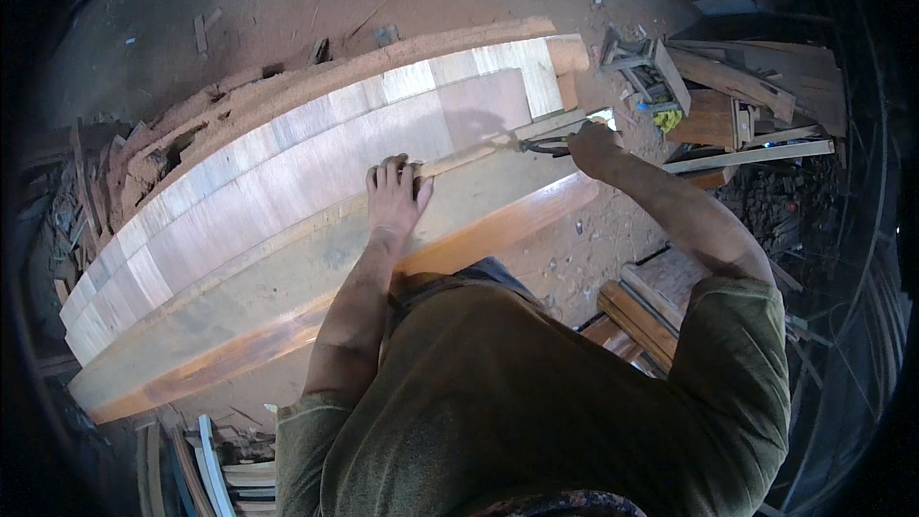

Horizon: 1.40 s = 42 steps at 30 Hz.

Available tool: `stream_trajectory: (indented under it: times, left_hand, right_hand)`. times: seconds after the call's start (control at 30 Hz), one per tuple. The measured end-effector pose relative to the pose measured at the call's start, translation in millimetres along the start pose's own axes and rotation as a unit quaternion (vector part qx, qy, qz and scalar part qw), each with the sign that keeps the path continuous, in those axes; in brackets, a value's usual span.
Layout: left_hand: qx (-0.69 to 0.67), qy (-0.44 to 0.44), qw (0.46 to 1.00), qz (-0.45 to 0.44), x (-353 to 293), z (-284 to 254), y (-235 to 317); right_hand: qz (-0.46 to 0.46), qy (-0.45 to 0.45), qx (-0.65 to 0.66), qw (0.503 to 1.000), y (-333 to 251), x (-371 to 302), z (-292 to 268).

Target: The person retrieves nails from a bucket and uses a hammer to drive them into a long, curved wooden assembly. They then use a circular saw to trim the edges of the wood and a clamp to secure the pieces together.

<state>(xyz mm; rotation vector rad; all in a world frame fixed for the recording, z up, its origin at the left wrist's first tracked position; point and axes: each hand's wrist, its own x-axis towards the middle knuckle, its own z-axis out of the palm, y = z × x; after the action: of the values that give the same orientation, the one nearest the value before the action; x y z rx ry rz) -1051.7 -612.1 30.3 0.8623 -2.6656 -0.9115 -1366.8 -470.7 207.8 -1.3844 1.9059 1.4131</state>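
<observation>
My left hand (395, 196) lies on a long pale wooden strip (459, 159), fingers spread and bent a little over it, thumb apart. The strip runs along the near side of a large panel of pale wood pieces (316, 168). To the right, my right hand (595, 147) is closed around the handles of dark pliers (544, 146). Their jaws meet the strip near its right part; what they grip there is too small to make out. Beneath lies a greyish board (258, 292) with a glossy orange-brown front edge (498, 230), close to my body.
A rough-edged reddish-brown slab (421, 43) borders the panel's far side. At right are a small wooden stool (651, 72), stacked boards (737, 77) and a yellow cloth-like scrap (667, 120). More planks lie at lower right (637, 325) and lower left (211, 469). Debris dots the dirt floor.
</observation>
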Motion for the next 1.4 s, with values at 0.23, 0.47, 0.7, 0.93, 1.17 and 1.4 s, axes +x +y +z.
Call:
stream_trajectory:
  times: [0.23,0.47,0.7,0.93,1.17,1.4]
  left_hand:
    - [0.023,0.012,1.0,-0.004,0.9,4.6,-0.3]
    - [0.01,0.025,1.0,0.001,2.3,2.0,0.0]
    - [-0.025,0.026,0.999,-0.002,5.4,2.2,-3.0]
    - [-0.048,0.034,0.998,-0.005,5.8,-2.4,-2.4]
    - [-0.053,0.034,0.998,-0.001,4.9,7.7,-10.0]
    - [-0.016,0.008,1.0,-0.004,5.1,5.7,-7.0]
  right_hand:
    - [-0.068,-0.045,-0.086,0.993,11.9,11.8,-21.0]
    - [0.008,-0.106,0.108,0.988,-1.0,-7.2,-18.0]
    - [0.089,0.027,0.208,0.974,-15.6,-22.0,22.0]
    - [0.109,0.073,0.269,0.954,-12.8,-17.6,79.7]
    - [0.148,0.078,0.18,0.969,-33.5,-23.6,154.6]
    - [0.08,0.095,0.128,0.984,-16.4,-12.5,42.1]
